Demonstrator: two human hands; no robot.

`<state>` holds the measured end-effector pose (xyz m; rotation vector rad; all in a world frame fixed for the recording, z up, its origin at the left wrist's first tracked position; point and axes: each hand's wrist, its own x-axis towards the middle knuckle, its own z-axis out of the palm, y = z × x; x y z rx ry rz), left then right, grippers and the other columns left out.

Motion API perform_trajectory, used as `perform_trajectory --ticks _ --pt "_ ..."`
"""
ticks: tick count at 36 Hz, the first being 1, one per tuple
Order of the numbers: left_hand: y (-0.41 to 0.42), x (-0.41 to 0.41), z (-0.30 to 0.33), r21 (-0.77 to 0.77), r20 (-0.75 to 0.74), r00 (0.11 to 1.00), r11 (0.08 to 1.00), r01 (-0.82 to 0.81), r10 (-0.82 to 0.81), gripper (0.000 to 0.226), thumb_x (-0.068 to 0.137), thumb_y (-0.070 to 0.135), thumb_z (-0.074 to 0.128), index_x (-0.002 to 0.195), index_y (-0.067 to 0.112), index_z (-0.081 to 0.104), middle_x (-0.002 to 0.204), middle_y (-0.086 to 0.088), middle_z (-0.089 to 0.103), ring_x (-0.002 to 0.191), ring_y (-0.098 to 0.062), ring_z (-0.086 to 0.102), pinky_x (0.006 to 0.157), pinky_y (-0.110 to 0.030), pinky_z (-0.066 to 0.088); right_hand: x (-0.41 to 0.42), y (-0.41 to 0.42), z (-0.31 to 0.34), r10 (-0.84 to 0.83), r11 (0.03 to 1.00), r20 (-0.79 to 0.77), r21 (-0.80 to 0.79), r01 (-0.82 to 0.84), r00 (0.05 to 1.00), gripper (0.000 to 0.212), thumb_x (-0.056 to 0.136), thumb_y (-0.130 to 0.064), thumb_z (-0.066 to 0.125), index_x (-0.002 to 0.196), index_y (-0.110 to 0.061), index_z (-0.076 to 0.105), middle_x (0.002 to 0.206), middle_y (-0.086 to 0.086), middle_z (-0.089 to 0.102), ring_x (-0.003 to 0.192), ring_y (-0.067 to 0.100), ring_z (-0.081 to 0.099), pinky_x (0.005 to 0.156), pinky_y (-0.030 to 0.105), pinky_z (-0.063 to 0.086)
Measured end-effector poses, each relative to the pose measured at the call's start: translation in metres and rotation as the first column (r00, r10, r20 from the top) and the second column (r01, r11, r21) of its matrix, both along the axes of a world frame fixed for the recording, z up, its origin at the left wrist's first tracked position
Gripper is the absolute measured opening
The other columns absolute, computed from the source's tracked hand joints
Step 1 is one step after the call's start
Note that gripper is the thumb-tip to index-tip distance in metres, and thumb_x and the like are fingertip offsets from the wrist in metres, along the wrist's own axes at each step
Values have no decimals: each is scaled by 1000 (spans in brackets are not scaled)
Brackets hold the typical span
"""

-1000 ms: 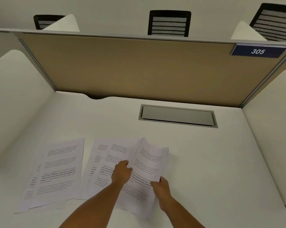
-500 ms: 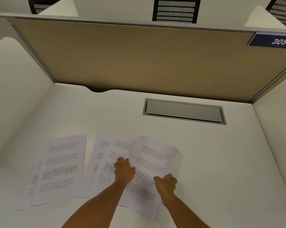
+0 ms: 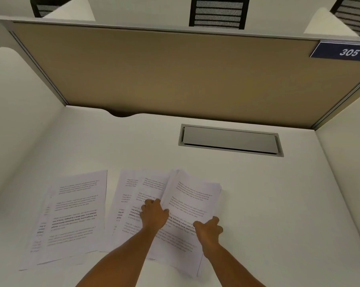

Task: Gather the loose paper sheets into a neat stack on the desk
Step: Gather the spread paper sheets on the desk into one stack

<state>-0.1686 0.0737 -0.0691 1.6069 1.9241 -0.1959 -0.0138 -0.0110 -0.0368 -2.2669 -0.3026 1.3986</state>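
Observation:
Printed white sheets lie on the white desk point(image 3: 257, 204) in three groups. A small pile of sheets point(image 3: 191, 199) sits tilted at the right, its left edge lifted. My left hand point(image 3: 154, 215) grips that lifted left edge, and my right hand point(image 3: 209, 227) pinches the pile's right side. Under and left of it lie overlapping middle sheets point(image 3: 131, 189). Further left, apart from them, rests another fanned group of sheets point(image 3: 75, 212), untouched.
A grey cable-hatch lid point(image 3: 229, 139) is set into the desk behind the papers. A tan partition point(image 3: 175, 75) with a "305" sign point(image 3: 348, 52) closes the back; white side panels point(image 3: 19, 121) flank the desk. Mesh chair backs point(image 3: 218, 12) show beyond.
The right pile has been straightened a little and shifted slightly away from me. My right hand slid from the pile's lower edge up its right side. The camera tilted down.

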Motion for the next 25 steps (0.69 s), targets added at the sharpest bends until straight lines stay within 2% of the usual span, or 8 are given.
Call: perform_trajectory --ticks 2,7,9,12,16,20,22,25 --pt "0 -1 0 -11 -21 1000 1000 6 -6 55 91 44 57 137 15 49 136 -13 51 126 -31 45 103 -43 42 1 -1 -1 -43 999 -44 31 44 998 76 89 -12 64 150 -10 19 142 19 34 100 29 50 85 41 50" --pt "-4 -2 0 -23 -6 1000 1000 -13 13 50 90 44 57 131 17 51 128 -7 60 123 -30 47 102 -44 40 2 -3 -3 -180 979 -173 67 194 968 85 88 -8 69 153 -10 15 142 17 47 114 30 50 101 45 44" --pt "-8 -4 1 -9 56 997 999 -48 48 44 89 38 62 125 16 50 125 -7 61 120 -29 52 101 -44 44 4 -4 -4 -238 966 -225 48 255 945 84 88 -7 69 152 -11 15 144 16 45 117 30 47 106 47 40" --pt "-13 -7 3 -25 274 950 988 -152 153 40 89 17 68 117 14 39 121 -11 63 105 -28 65 91 -43 58 7 -6 -4 -286 953 -281 17 302 916 78 86 -5 71 149 -5 24 137 16 50 115 31 49 108 48 39" --pt "-18 -12 9 -55 358 910 978 -203 209 55 88 14 71 130 14 37 125 -11 62 105 -28 65 84 -34 56 9 -11 -4 -279 959 -317 -39 281 907 75 86 -9 72 149 1 32 148 23 45 133 40 46 114 56 36" --pt "-21 -18 13 -87 427 884 982 -168 189 38 84 18 75 120 10 64 116 -8 71 98 -22 68 87 -37 58 12 -19 -3 -288 956 -378 -63 286 880 59 86 -5 72 139 6 47 133 29 57 120 45 58 102 60 48" --pt "-23 -21 17 -97 458 872 985 -142 171 32 83 15 76 113 10 68 109 -9 73 98 -25 70 88 -43 59 14 -25 -5 -297 952 -436 -62 301 850 46 86 -2 71 128 8 57 120 31 65 110 47 64 94 58 53" --pt "-28 -26 27 -120 560 813 987 -109 158 29 81 10 77 107 7 67 106 -10 73 97 -26 70 86 -42 60 16 -36 -4 -300 947 -495 -54 315 816 36 86 -5 73 119 7 65 110 30 70 101 45 68 88 55 57"
